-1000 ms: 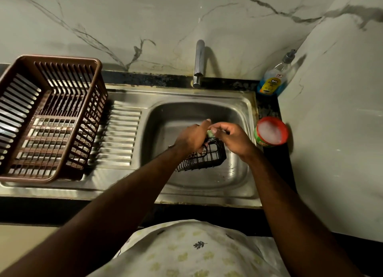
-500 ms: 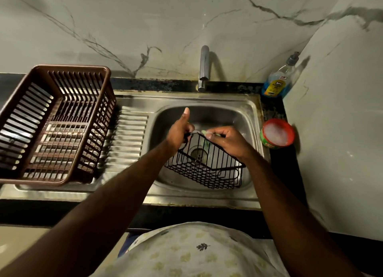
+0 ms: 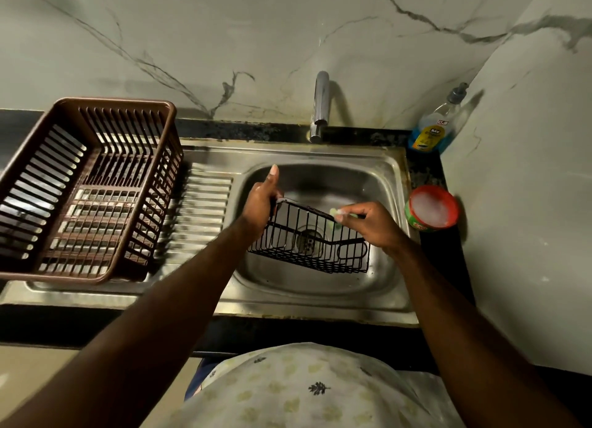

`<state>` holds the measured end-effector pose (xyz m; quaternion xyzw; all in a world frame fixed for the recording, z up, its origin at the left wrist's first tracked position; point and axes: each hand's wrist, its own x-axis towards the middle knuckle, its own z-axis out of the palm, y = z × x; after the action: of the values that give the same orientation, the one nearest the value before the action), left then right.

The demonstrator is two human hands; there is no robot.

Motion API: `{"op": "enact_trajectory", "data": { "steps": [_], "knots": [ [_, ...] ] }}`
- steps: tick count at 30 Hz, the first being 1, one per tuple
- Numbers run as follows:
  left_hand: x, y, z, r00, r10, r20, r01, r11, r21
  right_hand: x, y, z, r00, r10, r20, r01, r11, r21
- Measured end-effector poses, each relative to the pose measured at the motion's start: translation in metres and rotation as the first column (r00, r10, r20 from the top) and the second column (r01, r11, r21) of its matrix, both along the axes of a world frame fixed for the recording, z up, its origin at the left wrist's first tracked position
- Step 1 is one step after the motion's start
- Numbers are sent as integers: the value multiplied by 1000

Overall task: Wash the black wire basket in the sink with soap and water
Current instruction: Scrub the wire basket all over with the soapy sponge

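The black wire basket (image 3: 315,242) hangs tilted over the steel sink (image 3: 387,184), above the drain. My left hand (image 3: 261,200) grips its far left corner, thumb pointing up. My right hand (image 3: 371,221) pinches a small green scrubber (image 3: 336,214) against the basket's upper rim. The tap (image 3: 320,104) stands behind the bowl with no water running from it.
A brown plastic dish rack (image 3: 83,187) sits on the ribbed drainboard at the left. A round red-rimmed tub of foamy soap (image 3: 431,208) stands on the counter right of the sink. A blue dish-liquid bottle (image 3: 434,130) is in the back right corner by the wall.
The basket has been turned and lifted so its open grid faces up. My right hand with the scrubber has slid right along the rim. My left thumb now sticks up.
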<state>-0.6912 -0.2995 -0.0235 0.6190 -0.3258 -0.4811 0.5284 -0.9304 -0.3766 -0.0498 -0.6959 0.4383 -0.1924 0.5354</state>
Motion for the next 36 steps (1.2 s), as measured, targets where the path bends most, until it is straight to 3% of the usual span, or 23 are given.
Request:
{"op": "enact_trajectory", "data": {
  "steps": [4, 8, 10, 14, 17, 20, 24, 27, 31, 34, 36],
  "knots": [
    [-6, 1, -3, 1000, -6, 2, 6, 1000, 10, 38, 17, 14, 1000, -15, 23, 19, 985, -171],
    [-1, -6, -30, 997, -76, -34, 76, 997, -4, 79, 36, 34, 994, 22, 108, 25, 908, -418],
    [0, -6, -26, 993, -104, -58, 105, 994, 6, 81, 36, 36, 994, 37, 104, 15, 891, -454],
    [3, 1, 1, 999, -42, -12, 42, 999, -12, 51, 23, 31, 999, 3, 45, 14, 922, -387],
    [16, 6, -1, 994, 3, -107, -3, 1000, -7, 18, 10, 25, 1000, -14, -18, 8, 961, -278],
    [25, 7, -6, 991, 18, -136, -16, 1000, 13, -8, -4, 13, 992, -127, -15, 120, 965, -233],
    [30, 8, -14, 982, 22, -185, -18, 1000, 22, -17, -10, 1, 937, -331, 111, 345, 927, -150],
    [35, 8, -19, 978, 7, -207, 1, 999, 39, -13, -8, 6, 887, -403, 223, 418, 908, -20],
    [41, 11, -20, 982, 29, -189, -17, 998, 67, -14, -8, 9, 919, -341, 198, 357, 933, -47],
    [44, 11, -16, 952, 31, -305, -9, 997, 74, -10, -9, 20, 944, -259, 205, 287, 951, -119],
    [46, 12, -15, 943, 59, -328, -34, 996, 80, -6, -6, 31, 935, -251, 251, 278, 957, -78]
  ]
}}
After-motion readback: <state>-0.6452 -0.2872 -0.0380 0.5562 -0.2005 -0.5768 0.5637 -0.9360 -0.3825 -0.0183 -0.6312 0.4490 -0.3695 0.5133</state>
